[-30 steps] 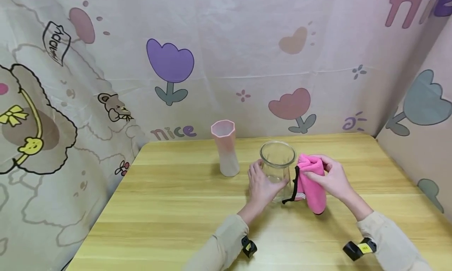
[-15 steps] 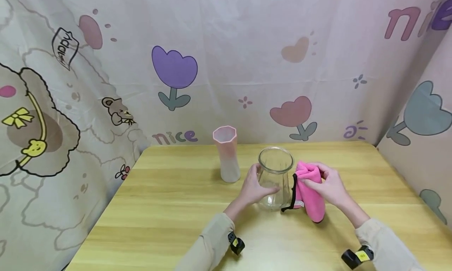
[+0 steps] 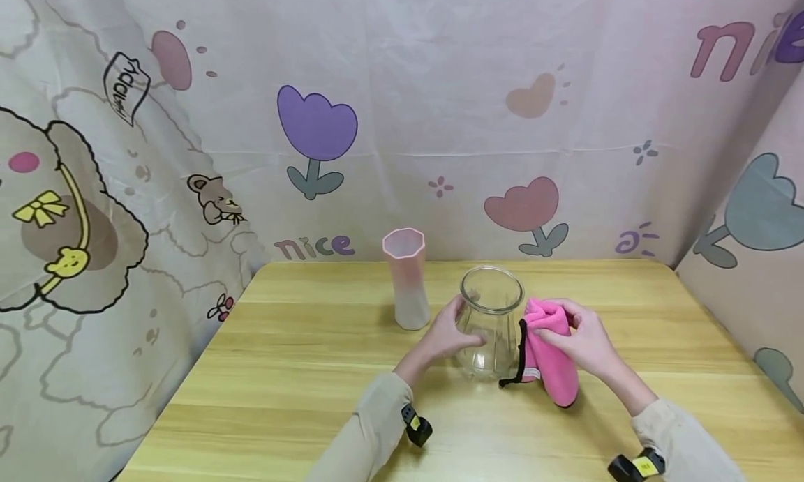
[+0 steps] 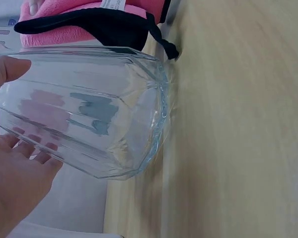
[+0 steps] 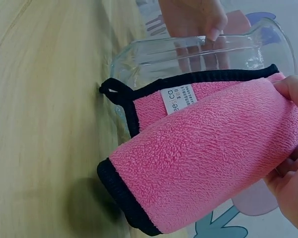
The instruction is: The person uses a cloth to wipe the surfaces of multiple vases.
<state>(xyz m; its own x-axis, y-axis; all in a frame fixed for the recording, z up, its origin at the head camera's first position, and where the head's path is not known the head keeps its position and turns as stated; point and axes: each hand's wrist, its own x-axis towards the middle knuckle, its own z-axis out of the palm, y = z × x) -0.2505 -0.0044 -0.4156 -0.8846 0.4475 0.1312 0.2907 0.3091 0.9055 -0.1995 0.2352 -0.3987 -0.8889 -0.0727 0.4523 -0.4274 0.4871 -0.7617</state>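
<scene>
A clear glass vase with a round rim and faceted sides stands upright on the wooden table. My left hand holds its left side, thumb on the near face and fingers round the far one. In the left wrist view the thumb and fingertips lie to either side of the glass vase. Just right of it, my right hand pinches the top of a folded pink towel between thumb and fingers. The towel has black edging, a hanging loop and a white label, and its lower part hangs down close to the table.
A tall pink-to-white vase stands upright behind and left of the glass one. The wooden table ends at the back against a printed cloth backdrop, which also runs along the left and right sides.
My left hand has shifted leftward round the glass vase, its thumb now farther from the towel. The right hand keeps its pinch on the towel. The head view has tilted up slightly.
</scene>
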